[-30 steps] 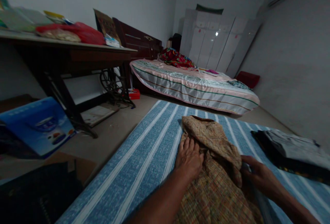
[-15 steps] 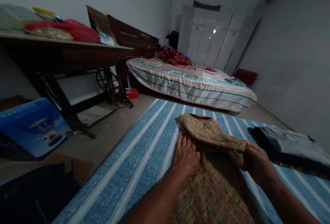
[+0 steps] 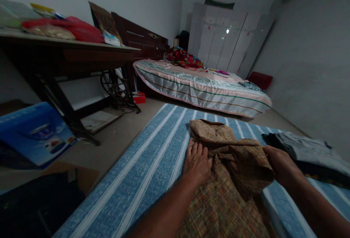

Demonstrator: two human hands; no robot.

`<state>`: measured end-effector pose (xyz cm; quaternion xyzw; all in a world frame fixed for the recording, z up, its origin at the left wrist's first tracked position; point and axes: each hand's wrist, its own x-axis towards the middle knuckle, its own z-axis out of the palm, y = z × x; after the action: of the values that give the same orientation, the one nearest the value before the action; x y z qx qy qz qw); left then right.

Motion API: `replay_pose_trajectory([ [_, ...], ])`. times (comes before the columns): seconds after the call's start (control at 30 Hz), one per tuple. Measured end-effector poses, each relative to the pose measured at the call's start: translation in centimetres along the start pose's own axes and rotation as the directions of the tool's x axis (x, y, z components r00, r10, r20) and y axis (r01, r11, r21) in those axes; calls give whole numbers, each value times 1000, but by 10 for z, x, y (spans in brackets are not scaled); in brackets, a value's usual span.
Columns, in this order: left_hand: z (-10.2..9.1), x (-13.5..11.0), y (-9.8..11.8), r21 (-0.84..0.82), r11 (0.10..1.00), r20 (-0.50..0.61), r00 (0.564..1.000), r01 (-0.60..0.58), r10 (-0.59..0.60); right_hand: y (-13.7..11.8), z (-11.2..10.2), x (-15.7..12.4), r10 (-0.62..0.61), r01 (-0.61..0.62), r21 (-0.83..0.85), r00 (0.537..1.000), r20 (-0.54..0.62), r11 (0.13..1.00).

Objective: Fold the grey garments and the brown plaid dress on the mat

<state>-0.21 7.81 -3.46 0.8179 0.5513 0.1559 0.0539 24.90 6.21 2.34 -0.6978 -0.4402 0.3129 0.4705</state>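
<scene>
A brown checked garment [image 3: 218, 201] lies on the blue-and-white striped bedding [image 3: 147, 165], its far part folded over in a bunch. My left hand [image 3: 197, 163] presses flat on the garment's left edge with its fingers stretched forward. At the right side, my right hand [image 3: 279, 161] grips the edge of a flap of the same cloth; its fingertips are partly hidden behind the fabric. Beneath that flap, the cloth sags in dark creases.
Folded clothes [image 3: 314, 154], grey over black, lie at the right. Dark clothing [image 3: 41, 205] and a blue box [image 3: 35, 135] are at the left. A sewing table [image 3: 82, 52] stands behind them; a second bed [image 3: 202, 84] and a wardrobe [image 3: 221, 37] are farther back.
My right hand has moved slightly right, and the held flap has spread out to the right and sagged down in a wider fold. My left hand stays in place.
</scene>
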Motion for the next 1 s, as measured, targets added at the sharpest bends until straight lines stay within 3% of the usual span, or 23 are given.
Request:
replay_pose_trajectory([
  [0.13,1,1,-1,-22,1000,12,1000,0,1,7,-7,-9,40,-48,-110,996,-76,993],
  [0.33,-2,0,1,1,1000,31,999,22,-22,20,-2,-36,72,-54,-80,968,241,995],
  [0.4,-2,0,2,7,1000,30,999,22,-22,32,-2,-33,55,-31,-92,961,272,995],
  [0.47,-2,0,2,7,1000,28,999,21,-21,44,-5,-25,15,50,-229,962,271,972],
  [0.53,-1,0,1,5,1000,25,999,23,-23,50,-9,-16,-56,189,-515,963,263,836],
  [0.63,0,0,1,-1,1000,11,1000,14,-14,45,-18,-9,-244,306,-848,945,217,433],
  [0.67,0,1,1,-2,1000,9,1000,13,-13,39,-22,-8,-332,318,-893,920,209,320],
  [0.73,0,1,1,-4,1000,14,1000,16,-16,25,-32,-7,-522,331,-931,827,209,151],
  [0.87,-1,1,2,-11,999,32,999,31,-31,3,-55,-6,-749,316,-947,612,256,-66],
  [0.93,-1,1,2,-13,999,27,999,29,-29,4,-65,-9,-763,345,-930,565,315,-128],
  [1.0,-1,1,2,-17,1000,22,999,25,-25,16,-70,-13,-718,434,-889,572,396,-145],
])
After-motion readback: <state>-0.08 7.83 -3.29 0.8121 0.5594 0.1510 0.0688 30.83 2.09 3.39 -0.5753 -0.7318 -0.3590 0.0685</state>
